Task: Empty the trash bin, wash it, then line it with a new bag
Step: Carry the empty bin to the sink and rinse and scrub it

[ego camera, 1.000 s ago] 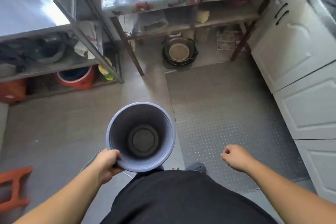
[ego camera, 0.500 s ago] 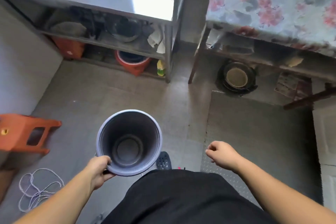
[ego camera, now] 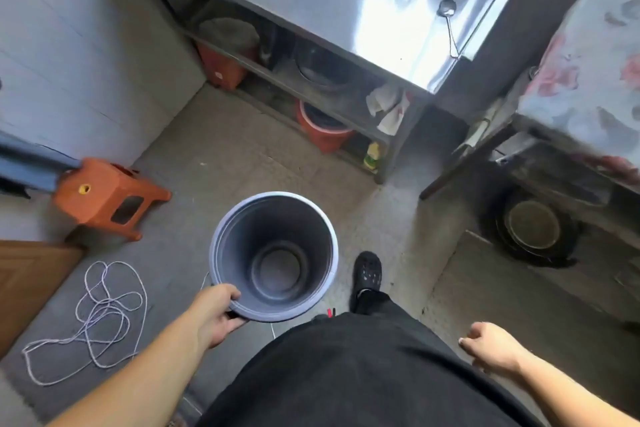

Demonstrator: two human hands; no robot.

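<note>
Grey-lavender plastic forms the round trash bin (ego camera: 275, 255), seen from above at the centre of the frame with its mouth facing the camera; the interior shows no bag and no refuse. The left hand (ego camera: 214, 314) grips the near rim at lower centre-left, thumb over the lip and fingers curled beneath, so the bin hangs from a single point above the grey concrete floor (ego camera: 214, 166). The right hand (ego camera: 490, 345), at lower right, holds nothing, its fingers loosely curled.

Hazards, as judged from this arrangement:
- A one-sided rim grip lets the bin swing or twist; a slip would drop it onto the floor beside the black perforated clog (ego camera: 367, 274) just right of it.
- The tangled white cord (ego camera: 100, 319) lies loose on the floor at lower left, near the walking path; a foot caught in a loop could cause a trip.
- The orange plastic stool (ego camera: 107, 198), tipped against the wall at left, narrows the passage on that side.
- The stainless steel table (ego camera: 346, 0) across the top of the frame has a hard edge and leg that a swinging bin could strike.

The bin appears emptied; whether it has been washed cannot be told. No new bag is in sight, so lining remains to be done.
</note>
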